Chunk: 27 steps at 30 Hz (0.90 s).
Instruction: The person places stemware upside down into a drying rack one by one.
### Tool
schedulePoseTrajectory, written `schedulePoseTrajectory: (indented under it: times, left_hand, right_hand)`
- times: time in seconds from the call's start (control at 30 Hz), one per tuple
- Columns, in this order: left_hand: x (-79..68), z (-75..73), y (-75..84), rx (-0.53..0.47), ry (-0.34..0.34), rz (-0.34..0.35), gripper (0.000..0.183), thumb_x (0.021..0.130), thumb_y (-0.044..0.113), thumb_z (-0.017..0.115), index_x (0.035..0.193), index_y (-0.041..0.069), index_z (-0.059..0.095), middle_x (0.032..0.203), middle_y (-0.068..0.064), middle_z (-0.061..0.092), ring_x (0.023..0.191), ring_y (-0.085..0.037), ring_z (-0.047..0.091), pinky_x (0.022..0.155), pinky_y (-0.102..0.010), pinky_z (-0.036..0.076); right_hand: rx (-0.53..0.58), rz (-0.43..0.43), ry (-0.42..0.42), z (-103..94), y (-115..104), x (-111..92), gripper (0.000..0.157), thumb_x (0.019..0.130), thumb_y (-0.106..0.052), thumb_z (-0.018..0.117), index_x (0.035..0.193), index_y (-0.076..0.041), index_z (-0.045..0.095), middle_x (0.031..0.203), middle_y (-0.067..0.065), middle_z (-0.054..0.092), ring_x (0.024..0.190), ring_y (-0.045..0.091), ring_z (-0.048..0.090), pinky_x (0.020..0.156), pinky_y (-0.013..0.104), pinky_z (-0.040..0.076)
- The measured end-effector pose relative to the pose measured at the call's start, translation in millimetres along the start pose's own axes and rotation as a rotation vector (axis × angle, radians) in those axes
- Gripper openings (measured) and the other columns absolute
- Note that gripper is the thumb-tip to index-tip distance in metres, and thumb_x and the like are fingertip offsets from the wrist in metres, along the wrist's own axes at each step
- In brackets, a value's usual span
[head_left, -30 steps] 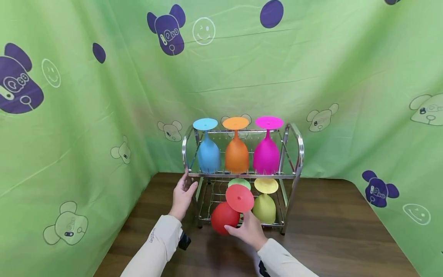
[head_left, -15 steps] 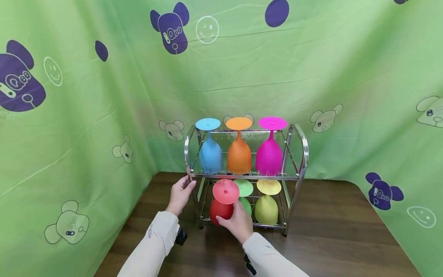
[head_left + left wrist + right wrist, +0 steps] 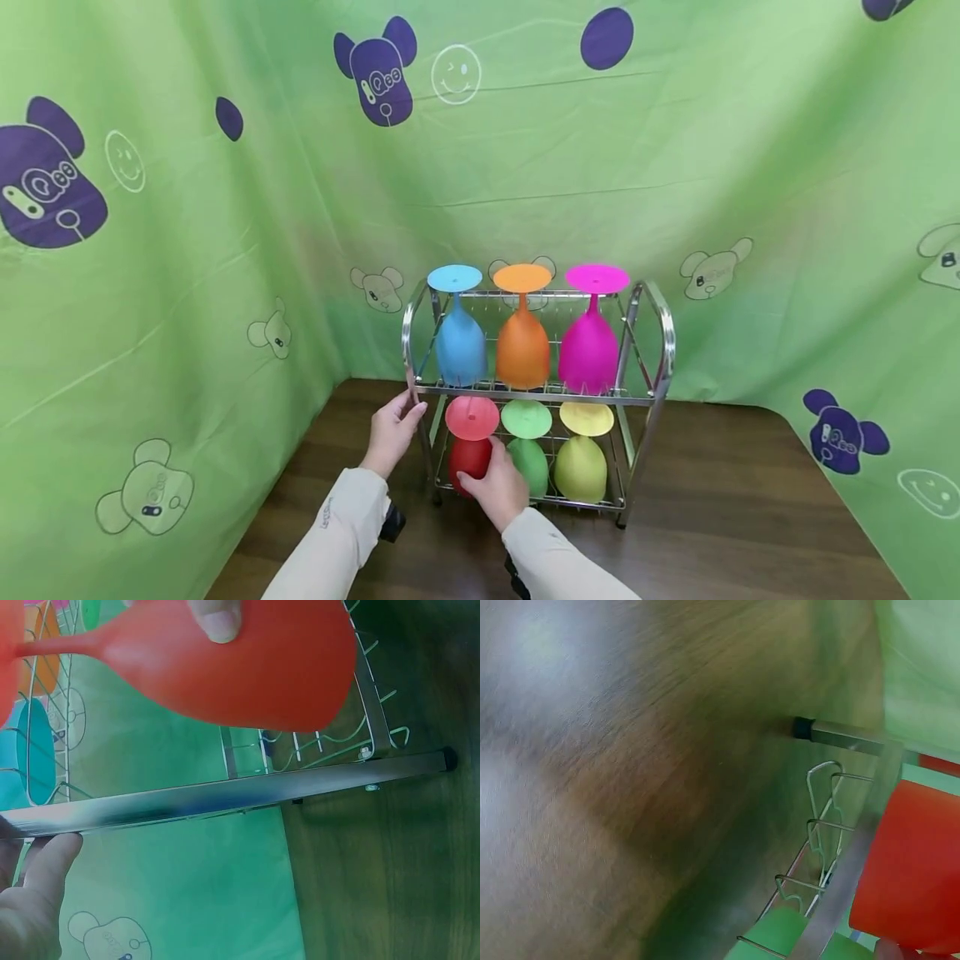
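My right hand (image 3: 497,485) holds a red plastic goblet (image 3: 467,461) by its bowl. The goblet is upside down at the left of the lower tier of a chrome two-tier rack (image 3: 630,400), foot uppermost. In the left wrist view the red bowl (image 3: 247,667) lies across the lower tier's wires, with a fingertip on it. My left hand (image 3: 392,433) grips the rack's left front post (image 3: 187,799), thumb and fingers at the metal. In the right wrist view the red bowl (image 3: 915,870) overlaps the lower front rail, and most of my hand is hidden.
Beside the red one, a green goblet (image 3: 529,467) and a yellow goblet (image 3: 581,468) stand inverted. On the upper tier are blue (image 3: 461,350), orange (image 3: 523,354) and magenta (image 3: 588,358) goblets, also inverted. Green patterned cloth (image 3: 525,167) hangs behind the wooden table (image 3: 735,500).
My right hand has carried the red goblet leftward and back, from in front of the green one to the lower tier's left place, turning it more upright. The left hand stays on the post.
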<state>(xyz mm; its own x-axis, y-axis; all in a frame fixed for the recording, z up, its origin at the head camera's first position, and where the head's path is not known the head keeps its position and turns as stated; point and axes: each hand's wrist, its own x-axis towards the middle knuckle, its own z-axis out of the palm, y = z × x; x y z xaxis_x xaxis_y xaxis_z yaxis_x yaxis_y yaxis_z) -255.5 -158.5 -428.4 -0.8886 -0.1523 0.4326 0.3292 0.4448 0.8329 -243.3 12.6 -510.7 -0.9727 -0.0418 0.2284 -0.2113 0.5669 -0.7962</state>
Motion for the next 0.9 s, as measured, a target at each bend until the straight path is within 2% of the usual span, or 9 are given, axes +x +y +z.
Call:
schedulePoseTrajectory:
  times: [0.13,0.23,0.4,0.63,0.9]
  left_hand:
    - [-2.1,2.3,1.4,-0.046,-0.008,-0.038,0.017,0.089,0.0,0.063,0.102,-0.011,0.065,0.079,-0.02,0.066,0.061,-0.006,0.055,0.056,-0.017,0.048]
    - [-2.5,5.6,2.3,-0.012,-0.002,0.011,0.019,0.089,0.002,0.065,0.103,-0.011,0.065,0.083,-0.021,0.068,0.067,-0.012,0.06,0.061,-0.02,0.051]
    - [-7.9,8.6,5.2,0.085,0.036,0.091,0.021,0.087,0.001,0.067,0.104,-0.01,0.067,0.089,-0.021,0.07,0.079,-0.026,0.066,0.07,-0.035,0.055]
    - [-11.6,4.4,7.5,0.081,0.052,0.09,0.025,0.087,0.001,0.067,0.11,-0.01,0.066,0.093,-0.024,0.069,0.083,-0.032,0.066,0.074,-0.045,0.055]
    - [-13.9,3.9,6.8,0.074,0.037,0.063,0.025,0.087,0.0,0.066,0.11,-0.009,0.066,0.092,-0.024,0.069,0.083,-0.033,0.066,0.073,-0.045,0.055]
  right_hand:
    - [-0.027,-0.016,0.004,0.5,0.5,3.6,0.07,0.072,-0.022,0.083,0.128,-0.001,0.047,0.114,0.016,0.06,0.097,0.035,0.06,0.078,0.053,0.053]
    - [-0.041,-0.02,0.019,0.2,0.6,7.2,0.07,0.073,-0.021,0.083,0.129,0.001,0.046,0.112,0.017,0.06,0.095,0.035,0.061,0.077,0.053,0.053]
    - [-0.072,0.028,0.012,4.3,3.2,8.6,0.072,0.072,-0.02,0.083,0.128,0.004,0.045,0.11,0.02,0.06,0.092,0.037,0.061,0.075,0.053,0.053]
    - [-0.036,0.068,-0.033,15.7,3.1,7.5,0.07,0.072,-0.016,0.083,0.126,0.006,0.044,0.109,0.022,0.058,0.093,0.039,0.06,0.076,0.053,0.053]
    - [0.006,0.053,-0.051,22.6,13.1,4.0,0.071,0.075,-0.012,0.08,0.13,0.008,0.041,0.115,0.026,0.056,0.099,0.042,0.058,0.083,0.056,0.05]
